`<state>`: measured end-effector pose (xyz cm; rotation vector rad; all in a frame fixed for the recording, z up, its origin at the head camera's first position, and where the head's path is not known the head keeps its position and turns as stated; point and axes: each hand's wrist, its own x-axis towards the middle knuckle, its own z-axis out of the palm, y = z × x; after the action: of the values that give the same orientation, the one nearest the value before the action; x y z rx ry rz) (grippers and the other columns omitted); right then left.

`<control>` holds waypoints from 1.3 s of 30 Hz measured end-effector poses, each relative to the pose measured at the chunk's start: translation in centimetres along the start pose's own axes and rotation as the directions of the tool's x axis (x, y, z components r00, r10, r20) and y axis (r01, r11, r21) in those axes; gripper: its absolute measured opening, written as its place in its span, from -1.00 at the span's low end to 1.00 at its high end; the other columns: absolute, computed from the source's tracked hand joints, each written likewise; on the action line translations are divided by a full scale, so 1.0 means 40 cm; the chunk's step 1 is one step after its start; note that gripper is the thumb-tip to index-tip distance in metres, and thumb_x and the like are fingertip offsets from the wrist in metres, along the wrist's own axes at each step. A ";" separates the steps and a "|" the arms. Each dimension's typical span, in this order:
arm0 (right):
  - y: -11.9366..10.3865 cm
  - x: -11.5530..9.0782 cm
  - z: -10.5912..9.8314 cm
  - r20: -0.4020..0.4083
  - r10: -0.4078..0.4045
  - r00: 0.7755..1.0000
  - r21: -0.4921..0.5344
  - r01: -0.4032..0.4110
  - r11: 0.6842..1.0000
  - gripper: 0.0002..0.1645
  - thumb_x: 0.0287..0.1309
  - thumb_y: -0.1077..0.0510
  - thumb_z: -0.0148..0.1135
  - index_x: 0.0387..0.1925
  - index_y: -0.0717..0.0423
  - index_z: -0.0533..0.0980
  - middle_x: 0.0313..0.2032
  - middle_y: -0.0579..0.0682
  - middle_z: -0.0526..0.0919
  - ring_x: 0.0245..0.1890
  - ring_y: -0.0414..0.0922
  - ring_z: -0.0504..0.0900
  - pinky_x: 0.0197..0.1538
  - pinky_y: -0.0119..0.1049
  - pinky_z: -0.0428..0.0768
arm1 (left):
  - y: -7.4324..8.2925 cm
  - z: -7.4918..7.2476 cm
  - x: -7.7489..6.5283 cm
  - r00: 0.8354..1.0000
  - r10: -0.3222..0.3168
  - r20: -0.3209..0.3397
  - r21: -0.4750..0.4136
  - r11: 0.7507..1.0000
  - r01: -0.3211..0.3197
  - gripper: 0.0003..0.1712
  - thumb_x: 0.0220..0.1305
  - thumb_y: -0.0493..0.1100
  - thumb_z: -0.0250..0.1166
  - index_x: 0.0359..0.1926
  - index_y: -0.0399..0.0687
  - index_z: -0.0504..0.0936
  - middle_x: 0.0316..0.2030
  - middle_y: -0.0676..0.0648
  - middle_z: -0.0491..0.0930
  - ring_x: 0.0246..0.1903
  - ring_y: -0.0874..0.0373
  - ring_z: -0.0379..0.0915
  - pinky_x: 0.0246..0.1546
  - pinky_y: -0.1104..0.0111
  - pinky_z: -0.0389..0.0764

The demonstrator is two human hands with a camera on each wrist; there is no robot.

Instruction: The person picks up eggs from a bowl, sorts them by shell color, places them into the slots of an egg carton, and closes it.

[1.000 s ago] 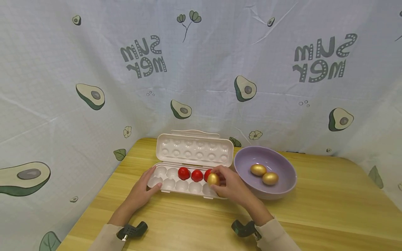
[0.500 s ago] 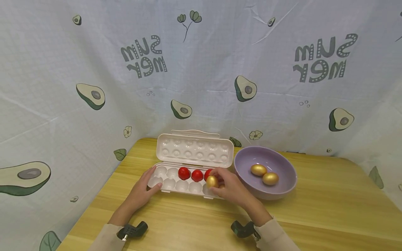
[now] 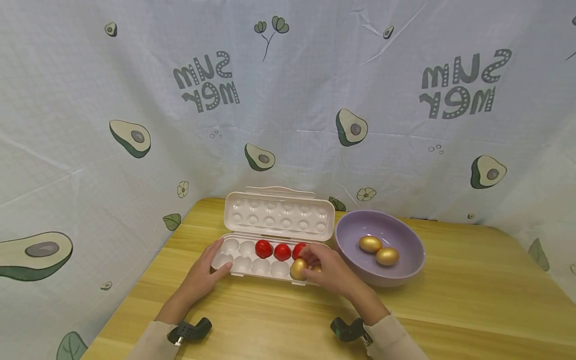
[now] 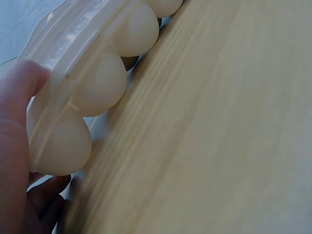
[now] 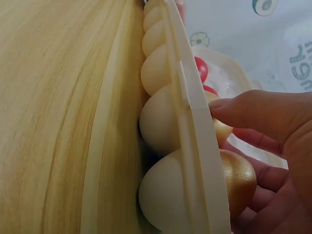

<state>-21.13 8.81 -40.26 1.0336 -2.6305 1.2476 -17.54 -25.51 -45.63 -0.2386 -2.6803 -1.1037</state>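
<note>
The white plastic egg carton (image 3: 261,276) lies with its lid raised. My left hand (image 3: 202,272) grips its left end, thumb (image 4: 36,80) over the front rim and fingers below the end. Three red eggs (image 3: 282,252) sit in the back row. My right hand (image 3: 330,267) pinches a gold egg (image 3: 299,270) between thumb and fingers, at the front-row cup second from the right. A second gold egg (image 5: 239,183) sits in the front right end cup, partly covered by this hand in the head view.
A purple bowl (image 3: 407,240) with two gold eggs (image 3: 387,256) stands right of the carton, close beside my right hand. The carton's lid (image 3: 279,215) stands up behind, near the patterned curtain (image 3: 292,115). All rests on a wooden table (image 3: 472,280).
The right hand has lowered the gold egg and brought it slightly left, down to the front-row cup. The gold egg in the end cup has come into view. The left hand has stayed put.
</note>
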 end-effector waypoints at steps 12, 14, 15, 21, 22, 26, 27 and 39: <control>-0.004 -0.002 -0.005 0.005 0.001 1.000 0.015 -0.001 1.000 -0.70 0.04 0.32 0.35 -0.13 0.20 0.55 -0.21 -0.04 0.64 -0.22 -0.15 0.64 -0.08 -0.25 0.65 | 0.002 0.000 0.000 1.000 0.004 -0.001 -0.002 1.000 -0.004 -0.13 0.28 0.07 0.25 0.47 -0.14 0.11 0.40 -0.28 0.15 0.36 -0.27 0.08 0.30 -0.20 0.12; -0.007 -0.003 -0.008 0.004 0.009 1.000 0.029 -0.010 1.000 -0.69 0.05 0.32 0.34 -0.11 0.21 0.54 -0.20 -0.03 0.65 -0.21 -0.13 0.65 -0.07 -0.24 0.65 | 0.003 -0.001 0.000 1.000 0.002 -0.002 -0.004 1.000 -0.002 -0.13 0.28 0.07 0.25 0.47 -0.13 0.11 0.40 -0.28 0.15 0.36 -0.27 0.07 0.30 -0.20 0.12; -0.008 -0.003 -0.010 0.005 0.016 1.000 0.037 -0.017 0.999 -0.69 0.05 0.32 0.33 -0.11 0.21 0.54 -0.19 -0.03 0.65 -0.20 -0.13 0.65 -0.06 -0.24 0.65 | 0.004 -0.001 0.000 1.000 0.002 -0.003 -0.006 1.000 -0.002 -0.13 0.28 0.07 0.25 0.47 -0.13 0.11 0.40 -0.29 0.15 0.36 -0.27 0.07 0.30 -0.20 0.11; -0.016 -0.004 -0.025 0.012 0.055 0.998 0.081 -0.056 0.995 -0.68 0.11 0.28 0.31 -0.06 0.19 0.53 -0.15 0.02 0.66 -0.14 -0.06 0.66 -0.03 -0.17 0.64 | 0.008 -0.001 -0.001 1.000 0.004 -0.009 -0.008 1.000 -0.004 -0.13 0.28 0.07 0.24 0.47 -0.13 0.11 0.40 -0.30 0.14 0.36 -0.29 0.06 0.29 -0.22 0.10; -0.017 -0.004 -0.027 0.009 0.057 0.998 0.084 -0.057 0.995 -0.68 0.12 0.28 0.32 -0.06 0.19 0.53 -0.14 0.03 0.66 -0.14 -0.05 0.66 -0.03 -0.16 0.64 | 0.008 -0.001 -0.002 1.000 0.009 -0.010 -0.004 1.000 -0.009 -0.14 0.29 0.07 0.24 0.47 -0.14 0.11 0.40 -0.31 0.14 0.36 -0.30 0.07 0.29 -0.23 0.10; -0.018 -0.001 -0.037 -0.009 0.042 0.999 0.101 -0.041 0.994 -0.67 0.11 0.32 0.32 -0.06 0.22 0.53 -0.15 0.09 0.66 -0.17 -0.03 0.67 -0.05 -0.17 0.65 | 0.007 -0.001 -0.002 1.000 0.016 -0.019 -0.003 1.000 -0.016 -0.15 0.29 0.07 0.23 0.47 -0.14 0.12 0.40 -0.30 0.14 0.36 -0.30 0.07 0.28 -0.23 0.11; -0.018 -0.001 -0.039 -0.014 0.039 0.999 0.101 -0.037 0.994 -0.67 0.11 0.33 0.33 -0.06 0.23 0.52 -0.15 0.10 0.66 -0.18 -0.04 0.67 -0.06 -0.18 0.66 | 0.007 -0.001 -0.002 1.000 0.017 -0.020 -0.005 1.000 -0.017 -0.15 0.29 0.06 0.23 0.47 -0.13 0.12 0.40 -0.30 0.14 0.36 -0.29 0.07 0.29 -0.23 0.11; -0.018 -0.005 -0.069 -0.066 0.053 0.996 0.061 -0.049 0.997 -0.64 0.11 0.29 0.35 -0.03 0.22 0.52 -0.17 0.11 0.68 -0.22 -0.09 0.68 -0.09 -0.15 0.66 | 0.007 -0.002 -0.003 0.999 0.031 -0.035 -0.010 0.999 -0.031 -0.16 0.28 0.03 0.25 0.46 -0.16 0.13 0.38 -0.30 0.17 0.35 -0.29 0.09 0.29 -0.21 0.12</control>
<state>-21.19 10.53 -38.00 0.9201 -2.5997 1.3533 -17.33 -25.37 -45.43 -0.2592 -2.6323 -1.1023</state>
